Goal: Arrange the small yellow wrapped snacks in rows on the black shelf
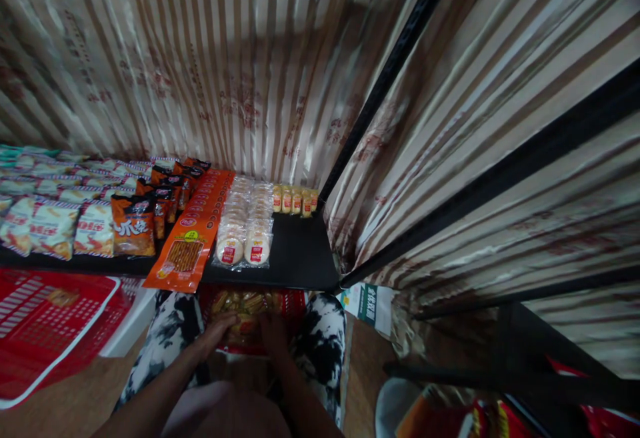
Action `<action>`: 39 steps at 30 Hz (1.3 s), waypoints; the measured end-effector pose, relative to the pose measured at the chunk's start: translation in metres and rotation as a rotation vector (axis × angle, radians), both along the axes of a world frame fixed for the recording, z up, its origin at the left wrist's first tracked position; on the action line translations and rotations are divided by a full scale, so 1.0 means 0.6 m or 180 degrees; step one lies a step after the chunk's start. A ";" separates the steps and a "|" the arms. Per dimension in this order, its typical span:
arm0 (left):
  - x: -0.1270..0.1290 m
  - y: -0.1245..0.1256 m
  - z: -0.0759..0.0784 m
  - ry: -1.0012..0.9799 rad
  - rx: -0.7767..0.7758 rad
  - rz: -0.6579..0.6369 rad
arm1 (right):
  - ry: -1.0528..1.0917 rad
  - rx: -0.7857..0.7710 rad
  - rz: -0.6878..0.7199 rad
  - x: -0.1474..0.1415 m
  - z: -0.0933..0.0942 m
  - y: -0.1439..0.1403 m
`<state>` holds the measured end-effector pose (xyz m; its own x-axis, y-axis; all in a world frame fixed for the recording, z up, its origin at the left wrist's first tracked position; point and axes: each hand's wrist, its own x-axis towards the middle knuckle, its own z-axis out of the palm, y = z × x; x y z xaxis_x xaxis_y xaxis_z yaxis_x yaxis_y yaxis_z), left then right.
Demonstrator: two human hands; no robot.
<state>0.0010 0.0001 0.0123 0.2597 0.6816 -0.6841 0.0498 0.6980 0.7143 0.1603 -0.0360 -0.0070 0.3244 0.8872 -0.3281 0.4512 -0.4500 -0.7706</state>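
Below, both hands in snack basket (250, 308) (blurred)

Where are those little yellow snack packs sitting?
In the head view, the yellow snack packs line the shelf's back right corner, beside the rice cracker packs, against the striped curtain.

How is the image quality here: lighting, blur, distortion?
Head view: strong wide-angle bending of the black shelf frame; sheen glares on the striped curtain; both hands, left hand and right hand, sit dim and soft in the red basket; lower right corner murky.

Black shelf (300, 251) w/ snack bags (55, 225), orange packs (193, 231), rice crackers (245, 228).
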 end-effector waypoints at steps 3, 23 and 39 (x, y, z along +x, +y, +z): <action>0.007 0.000 0.014 -0.0158 0.0050 -0.0180 | -0.0049 -0.0060 -0.0065 0.009 0.025 -0.009; 0.025 -0.015 0.009 -0.0408 0.0233 -0.0532 | 0.0134 0.0179 -0.0019 0.019 0.068 -0.019; 0.071 -0.028 0.084 -0.0771 0.0333 -0.0682 | -0.0451 0.1053 -0.0042 0.043 0.092 -0.041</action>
<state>0.0433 -0.0167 0.0630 0.5511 0.6572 -0.5142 0.0075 0.6123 0.7906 0.1858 -0.0604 0.0482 0.3583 0.9333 0.0252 0.5598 -0.1931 -0.8058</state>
